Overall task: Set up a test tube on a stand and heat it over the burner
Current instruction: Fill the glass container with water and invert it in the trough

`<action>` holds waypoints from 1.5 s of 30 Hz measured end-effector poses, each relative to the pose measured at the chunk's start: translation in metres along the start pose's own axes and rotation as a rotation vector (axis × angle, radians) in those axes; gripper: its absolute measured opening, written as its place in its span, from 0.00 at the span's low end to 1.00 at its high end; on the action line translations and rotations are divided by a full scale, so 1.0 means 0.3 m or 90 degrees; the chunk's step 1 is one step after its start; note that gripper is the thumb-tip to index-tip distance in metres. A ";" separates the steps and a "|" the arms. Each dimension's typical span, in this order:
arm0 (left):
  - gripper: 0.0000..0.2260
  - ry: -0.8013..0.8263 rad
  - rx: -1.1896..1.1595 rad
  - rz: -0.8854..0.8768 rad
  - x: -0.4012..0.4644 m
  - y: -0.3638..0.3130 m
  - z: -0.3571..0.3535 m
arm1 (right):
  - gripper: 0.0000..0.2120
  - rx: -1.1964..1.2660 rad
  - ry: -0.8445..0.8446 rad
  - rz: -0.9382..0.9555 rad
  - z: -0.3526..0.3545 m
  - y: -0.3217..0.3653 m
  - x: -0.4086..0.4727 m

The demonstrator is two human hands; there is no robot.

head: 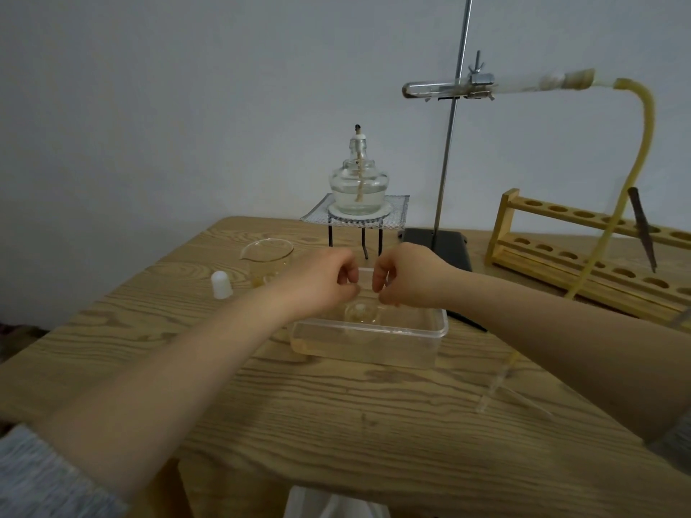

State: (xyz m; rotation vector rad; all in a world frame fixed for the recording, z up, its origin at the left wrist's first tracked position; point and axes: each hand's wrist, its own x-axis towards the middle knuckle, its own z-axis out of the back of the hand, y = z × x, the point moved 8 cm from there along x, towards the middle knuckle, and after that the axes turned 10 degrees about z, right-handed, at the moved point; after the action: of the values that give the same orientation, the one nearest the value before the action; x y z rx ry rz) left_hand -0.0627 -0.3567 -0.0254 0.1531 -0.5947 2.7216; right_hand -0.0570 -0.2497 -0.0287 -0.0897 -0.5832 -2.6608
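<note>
A test tube (433, 89) is clamped nearly level, high on the retort stand (450, 151), with a stopper (577, 79) and a yellow rubber hose (635, 151) hanging from its right end. To the left of and below the tube, the glass alcohol burner (358, 181) stands unlit on wire gauze over a tripod (355, 220). My left hand (325, 280) and my right hand (409, 280) hover close together over a clear plastic tub (374, 340), fingers pinched above a small glass jar (361, 312) in it. Whether they hold anything is unclear.
A white burner cap (221, 285) and a glass beaker (267, 257) sit left of the tub. A wooden test tube rack (583, 256) lies at the right, with a dark pointed tool (643, 233) over it. The hose ends in a glass tube (493, 390) on the table.
</note>
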 end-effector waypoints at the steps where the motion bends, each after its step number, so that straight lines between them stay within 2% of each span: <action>1: 0.04 -0.004 0.001 -0.001 0.001 0.000 0.000 | 0.04 -0.012 0.002 0.005 0.001 0.002 -0.001; 4: 0.07 -0.007 0.013 -0.019 -0.001 -0.006 -0.005 | 0.04 -0.014 0.024 -0.002 -0.008 -0.012 0.002; 8: 0.09 -0.041 0.009 -0.031 0.004 -0.015 0.009 | 0.08 -0.018 -0.025 -0.020 0.010 -0.039 0.004; 13: 0.10 -0.023 -0.002 -0.031 0.011 -0.019 0.000 | 0.15 -0.049 0.030 -0.014 -0.012 -0.034 -0.008; 17: 0.11 -0.019 -0.019 -0.042 0.008 -0.041 -0.001 | 0.20 0.008 0.034 -0.004 0.005 -0.044 -0.017; 20: 0.12 -0.016 -0.011 -0.042 0.010 -0.053 -0.005 | 0.17 0.098 0.045 -0.020 0.018 -0.064 -0.033; 24: 0.12 -0.015 -0.019 -0.046 0.020 -0.074 -0.006 | 0.08 0.268 -0.045 -0.097 0.079 -0.129 -0.054; 26: 0.12 -0.017 -0.029 -0.049 0.027 -0.087 -0.004 | 0.05 0.298 -0.094 -0.153 0.116 -0.179 -0.067; 30: 0.10 -0.022 -0.072 -0.045 0.041 -0.103 -0.002 | 0.03 0.174 -0.155 -0.197 0.178 -0.283 -0.092; 35: 0.10 -0.018 -0.100 -0.038 0.062 -0.119 0.000 | 0.07 -0.070 -0.042 -0.210 0.087 -0.399 -0.114; 40: 0.09 -0.023 -0.118 -0.031 0.085 -0.124 -0.002 | 0.11 -0.137 0.062 -0.245 -0.027 -0.471 -0.110; 45: 0.09 -0.032 -0.127 -0.035 0.099 -0.123 -0.004 | 0.10 -0.164 0.083 -0.242 -0.067 -0.488 -0.085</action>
State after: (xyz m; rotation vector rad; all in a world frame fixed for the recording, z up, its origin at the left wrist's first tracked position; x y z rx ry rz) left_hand -0.0773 -0.3155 -0.0071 0.1846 -0.8584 2.5935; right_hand -0.0929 -0.1273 -0.1073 0.1342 -0.2279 -3.0699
